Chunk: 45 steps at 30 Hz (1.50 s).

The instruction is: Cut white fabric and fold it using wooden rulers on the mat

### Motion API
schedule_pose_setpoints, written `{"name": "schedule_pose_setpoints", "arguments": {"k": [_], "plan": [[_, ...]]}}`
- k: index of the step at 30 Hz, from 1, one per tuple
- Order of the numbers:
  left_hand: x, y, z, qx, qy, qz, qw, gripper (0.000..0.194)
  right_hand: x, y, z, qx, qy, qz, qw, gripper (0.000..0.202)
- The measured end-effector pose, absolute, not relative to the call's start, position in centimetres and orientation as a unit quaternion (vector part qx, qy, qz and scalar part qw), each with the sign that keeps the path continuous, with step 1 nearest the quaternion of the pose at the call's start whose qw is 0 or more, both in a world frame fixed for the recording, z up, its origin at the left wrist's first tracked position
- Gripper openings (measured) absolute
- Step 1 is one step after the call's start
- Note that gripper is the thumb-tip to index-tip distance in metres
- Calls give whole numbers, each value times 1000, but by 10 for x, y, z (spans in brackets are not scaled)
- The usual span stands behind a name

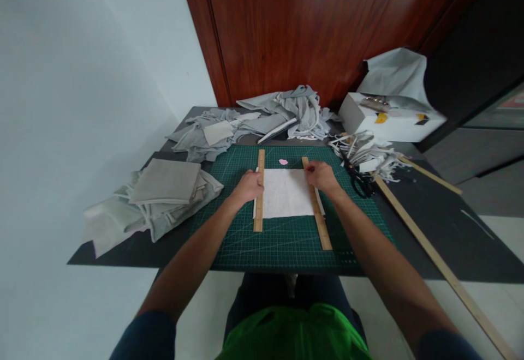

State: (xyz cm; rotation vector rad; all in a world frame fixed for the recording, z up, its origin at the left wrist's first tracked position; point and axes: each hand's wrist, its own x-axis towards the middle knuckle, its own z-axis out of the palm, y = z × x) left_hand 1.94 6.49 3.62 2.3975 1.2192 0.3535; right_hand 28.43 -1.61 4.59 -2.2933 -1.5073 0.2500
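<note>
A white piece of cloth [286,193] lies flat on the green cutting mat [237,251]. Two wooden rulers rest lengthwise over its sides: the left ruler [258,218] is nearly straight, the right ruler [321,232] slants. Narrow strips of the cloth show beyond both rulers. My left hand [248,186] is closed at the left ruler, its fingertips on the wood and by the cloth's edge. With fingers pinched together, my right hand [321,175] grips at the upper part of the right ruler, near the cloth's top corner. Its fingertips partly hide what they touch.
A small pink piece [283,162] lies above the cloth. Folded cloth [167,183] is stacked at left, with crumpled grey fabric [303,112] behind. Black scissors [360,183] and fabric strips [368,153] sit right, near a white box [380,117]. A long wooden strip [434,256] overhangs the table edge.
</note>
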Motion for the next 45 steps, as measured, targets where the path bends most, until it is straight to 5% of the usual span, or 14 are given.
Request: {"name": "schedule_pose_setpoints", "arguments": {"k": [9,21,45], "plan": [[26,59,42,865,455,113,180,20,277,-58,44,-799,-573,132,128,11],[30,53,48,870,465,85,136,22,270,-71,45,-838,-528,115,74,34],[41,42,56,861,500,0,92,31,250,-70,53,-875,-470,89,74,38]]}}
